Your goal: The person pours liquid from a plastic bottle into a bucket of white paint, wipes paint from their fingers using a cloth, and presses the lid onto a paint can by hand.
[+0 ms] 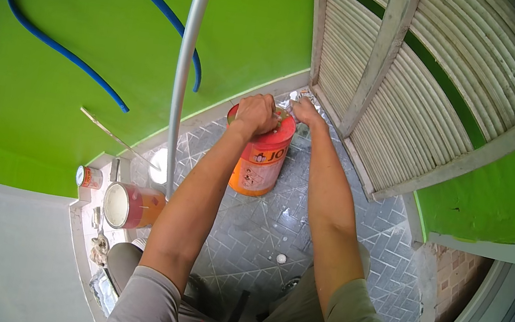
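– Curled down with the left hand (257, 113) onto the round red top (275, 136) of a tall red-and-orange cylindrical bucket (255, 179)! Holding what inside? Can't tell.
– And with the right hand (307, 111)?
– Drawn in close by the far right rim! Can't tell whether on anything.
– Whereabouts, for the bucket?
– Upright on grey herringbone-patterned floor tiles (228, 226), left of a whitish slatted panel (410, 107)!
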Action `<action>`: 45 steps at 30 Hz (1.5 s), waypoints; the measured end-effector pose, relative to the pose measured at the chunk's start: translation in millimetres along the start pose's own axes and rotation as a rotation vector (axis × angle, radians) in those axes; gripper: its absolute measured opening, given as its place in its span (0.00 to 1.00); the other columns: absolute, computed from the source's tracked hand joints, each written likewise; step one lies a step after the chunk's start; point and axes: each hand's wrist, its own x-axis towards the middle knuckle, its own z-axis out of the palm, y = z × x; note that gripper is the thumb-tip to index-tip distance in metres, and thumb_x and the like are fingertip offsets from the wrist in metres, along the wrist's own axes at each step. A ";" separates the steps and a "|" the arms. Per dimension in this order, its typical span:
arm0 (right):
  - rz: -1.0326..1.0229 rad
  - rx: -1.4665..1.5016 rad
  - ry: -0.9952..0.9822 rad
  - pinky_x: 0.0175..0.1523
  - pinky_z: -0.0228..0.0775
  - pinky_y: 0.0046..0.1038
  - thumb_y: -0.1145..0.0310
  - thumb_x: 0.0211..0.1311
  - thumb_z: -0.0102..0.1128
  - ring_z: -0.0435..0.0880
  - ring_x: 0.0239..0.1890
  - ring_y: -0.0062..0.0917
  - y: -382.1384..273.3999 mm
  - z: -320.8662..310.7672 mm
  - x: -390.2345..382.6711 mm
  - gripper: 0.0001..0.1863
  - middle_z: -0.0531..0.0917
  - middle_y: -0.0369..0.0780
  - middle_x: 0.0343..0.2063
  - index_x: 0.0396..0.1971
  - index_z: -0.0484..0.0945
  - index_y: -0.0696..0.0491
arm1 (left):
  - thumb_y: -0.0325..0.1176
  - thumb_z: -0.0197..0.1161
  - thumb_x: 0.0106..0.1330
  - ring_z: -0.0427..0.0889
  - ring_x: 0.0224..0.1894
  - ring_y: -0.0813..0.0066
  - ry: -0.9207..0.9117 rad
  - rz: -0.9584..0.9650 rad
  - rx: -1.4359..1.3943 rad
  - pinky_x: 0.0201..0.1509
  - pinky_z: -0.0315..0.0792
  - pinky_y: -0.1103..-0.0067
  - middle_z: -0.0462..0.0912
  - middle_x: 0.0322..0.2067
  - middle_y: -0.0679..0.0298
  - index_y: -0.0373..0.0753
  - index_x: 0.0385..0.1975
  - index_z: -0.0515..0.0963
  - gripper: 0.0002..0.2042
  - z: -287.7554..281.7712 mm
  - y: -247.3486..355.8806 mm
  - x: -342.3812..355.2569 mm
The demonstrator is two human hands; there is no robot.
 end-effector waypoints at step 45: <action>0.003 0.515 -0.300 0.31 0.86 0.29 0.83 0.52 0.73 0.90 0.26 0.30 -33.3 -13.4 -11.4 0.07 0.88 0.50 0.24 0.25 0.84 0.74 | 0.43 0.68 0.62 0.87 0.43 0.50 0.100 0.011 -0.081 0.50 0.78 0.61 0.88 0.36 0.47 0.37 0.34 0.88 0.14 -9.4 -23.3 -68.6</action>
